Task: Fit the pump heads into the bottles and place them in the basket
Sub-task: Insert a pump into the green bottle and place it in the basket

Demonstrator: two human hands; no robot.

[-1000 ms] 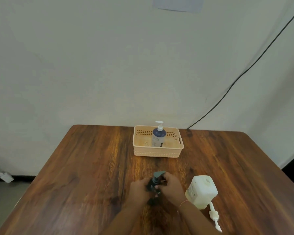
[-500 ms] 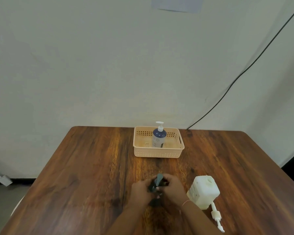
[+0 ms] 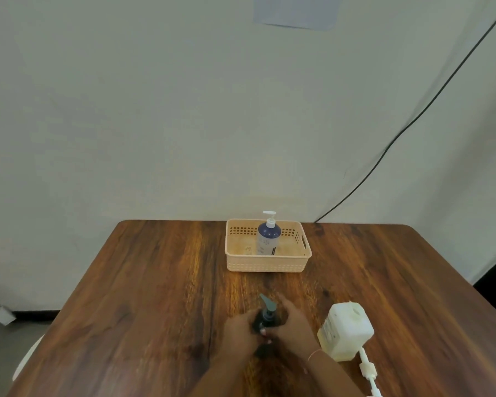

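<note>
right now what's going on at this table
A person is working on a dark bottle near the front of the table, left hand and right hand both wrapped around it, with its dark pump head sticking up between them. One blue bottle with a white pump already stands in the basket. A white bottle sits open beside the right hand, its white pump lying loose on the table next to it.

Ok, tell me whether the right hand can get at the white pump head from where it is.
Probably yes. The white pump head lies bare beside the right hand, nothing over it, but that hand must first release the dark bottle.
</note>
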